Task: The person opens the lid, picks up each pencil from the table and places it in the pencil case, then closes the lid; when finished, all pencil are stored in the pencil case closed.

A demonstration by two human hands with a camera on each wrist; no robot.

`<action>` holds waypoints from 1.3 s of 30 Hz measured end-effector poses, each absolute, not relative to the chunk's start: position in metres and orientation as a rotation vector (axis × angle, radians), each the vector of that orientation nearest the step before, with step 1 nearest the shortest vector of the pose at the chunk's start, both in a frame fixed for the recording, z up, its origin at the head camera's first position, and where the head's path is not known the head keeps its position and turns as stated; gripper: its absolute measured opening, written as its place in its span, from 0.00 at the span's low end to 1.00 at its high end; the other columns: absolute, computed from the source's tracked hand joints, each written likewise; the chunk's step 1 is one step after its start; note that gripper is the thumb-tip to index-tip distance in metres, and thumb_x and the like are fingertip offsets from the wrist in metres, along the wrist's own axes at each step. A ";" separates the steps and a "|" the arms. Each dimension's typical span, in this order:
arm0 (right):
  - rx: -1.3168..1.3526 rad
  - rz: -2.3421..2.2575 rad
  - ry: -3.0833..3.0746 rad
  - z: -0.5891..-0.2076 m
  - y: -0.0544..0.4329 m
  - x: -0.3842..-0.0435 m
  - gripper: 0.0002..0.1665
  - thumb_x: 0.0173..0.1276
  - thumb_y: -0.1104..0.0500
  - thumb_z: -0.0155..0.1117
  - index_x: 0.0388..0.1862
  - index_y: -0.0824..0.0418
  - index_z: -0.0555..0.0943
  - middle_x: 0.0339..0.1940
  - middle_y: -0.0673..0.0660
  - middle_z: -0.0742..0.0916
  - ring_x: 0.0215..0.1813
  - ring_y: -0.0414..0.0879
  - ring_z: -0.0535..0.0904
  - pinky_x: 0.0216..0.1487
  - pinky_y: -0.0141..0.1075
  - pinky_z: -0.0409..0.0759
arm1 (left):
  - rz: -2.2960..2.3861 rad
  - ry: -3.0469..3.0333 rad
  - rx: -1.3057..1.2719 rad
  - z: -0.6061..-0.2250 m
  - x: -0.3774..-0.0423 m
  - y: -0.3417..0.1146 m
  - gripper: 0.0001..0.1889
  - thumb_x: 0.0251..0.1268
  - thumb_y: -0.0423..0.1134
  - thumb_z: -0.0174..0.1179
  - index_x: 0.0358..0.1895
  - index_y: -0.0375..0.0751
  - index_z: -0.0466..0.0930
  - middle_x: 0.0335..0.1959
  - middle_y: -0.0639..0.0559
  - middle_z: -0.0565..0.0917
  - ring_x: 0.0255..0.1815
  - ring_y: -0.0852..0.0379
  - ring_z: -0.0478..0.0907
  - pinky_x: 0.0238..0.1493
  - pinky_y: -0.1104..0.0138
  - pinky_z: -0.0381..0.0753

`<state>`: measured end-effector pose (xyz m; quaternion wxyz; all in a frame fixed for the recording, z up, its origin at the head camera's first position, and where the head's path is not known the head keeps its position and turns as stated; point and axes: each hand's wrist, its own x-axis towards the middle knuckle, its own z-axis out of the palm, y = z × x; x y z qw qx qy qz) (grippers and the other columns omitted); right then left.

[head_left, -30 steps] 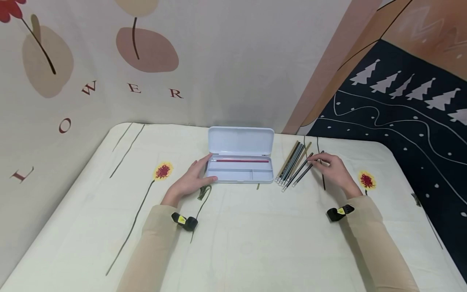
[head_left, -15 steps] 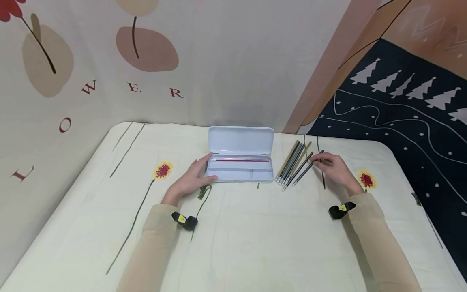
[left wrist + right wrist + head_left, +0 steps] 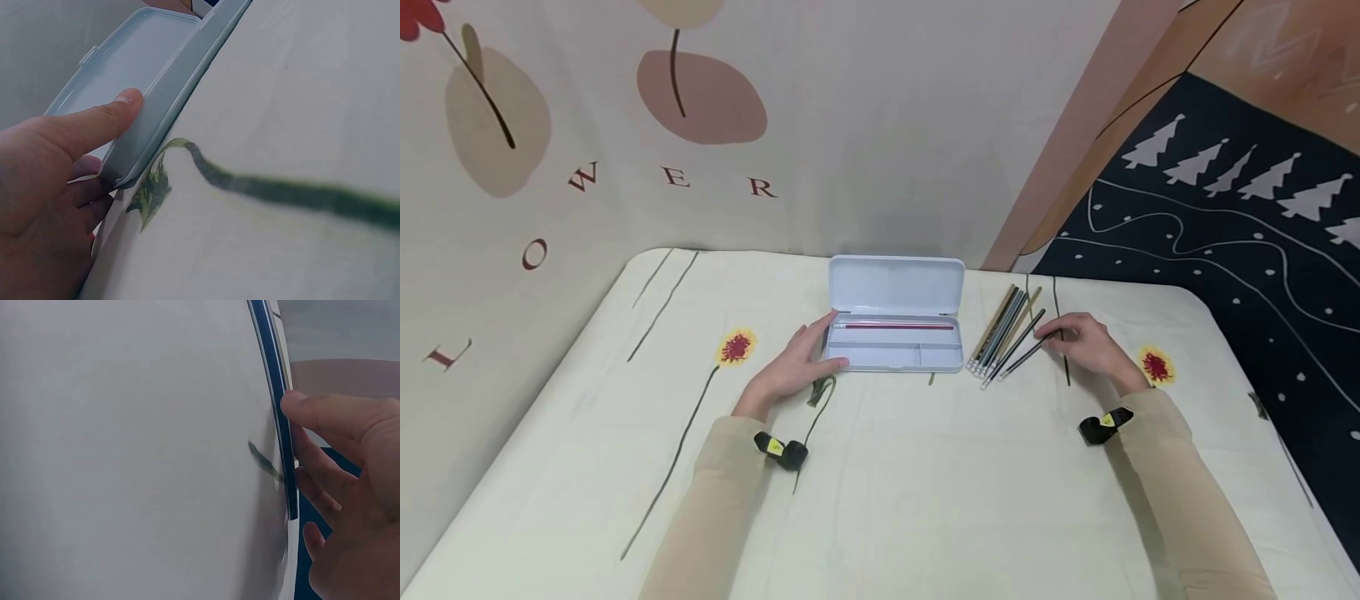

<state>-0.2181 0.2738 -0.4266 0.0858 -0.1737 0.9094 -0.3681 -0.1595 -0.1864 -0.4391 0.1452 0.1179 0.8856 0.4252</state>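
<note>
A pale blue pencil case (image 3: 872, 358) lies with its lid up, a red pencil (image 3: 895, 327) in its long rear compartment. My left hand (image 3: 790, 367) grips the case at its left end; in the left wrist view the thumb (image 3: 115, 115) presses the front wall and the other fingers are partly hidden behind the corner. To the right, my right hand (image 3: 1086, 343) pinches a dark pencil (image 3: 1024, 358) near its far end, the white eraser end pointing toward the case. The right wrist view shows this pencil (image 3: 275, 381) between thumb and fingers.
Several loose pencils (image 3: 1000, 329), dark and gold, lie side by side just right of the case, eraser ends toward me. Another dark pencil (image 3: 1013, 348) lies between them and the held one. A printed white cloth (image 3: 895, 483) covers the table, with a fabric wall behind.
The held pencil's far end has swung toward me, away from the neighbouring pencil, as the right hand's fingers shifted slightly. The left hand and case have stayed in place.
</note>
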 end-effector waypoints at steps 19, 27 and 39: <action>-0.634 -1.039 2.621 -0.427 0.279 -0.202 0.09 0.64 0.69 0.65 0.43 0.64 0.86 0.41 0.58 0.87 0.49 0.53 0.72 0.54 0.54 0.56 | 1.223 2.561 0.350 -0.441 -0.161 -0.186 0.45 0.66 0.47 0.62 0.78 0.39 0.43 0.77 0.39 0.47 0.76 0.38 0.34 0.73 0.47 0.32; -0.569 -1.009 2.535 -0.425 0.285 -0.194 0.09 0.66 0.65 0.64 0.44 0.65 0.85 0.43 0.57 0.86 0.47 0.50 0.72 0.47 0.42 0.68 | 1.221 2.552 0.322 -0.442 -0.161 -0.185 0.46 0.66 0.48 0.62 0.78 0.40 0.43 0.77 0.39 0.47 0.76 0.37 0.32 0.73 0.45 0.33; -0.605 -1.043 2.504 -0.417 0.286 -0.184 0.08 0.67 0.65 0.64 0.43 0.64 0.85 0.42 0.55 0.85 0.43 0.48 0.71 0.44 0.34 0.71 | 1.213 2.556 0.311 -0.443 -0.161 -0.185 0.46 0.66 0.48 0.62 0.78 0.41 0.42 0.77 0.40 0.46 0.76 0.36 0.32 0.73 0.45 0.33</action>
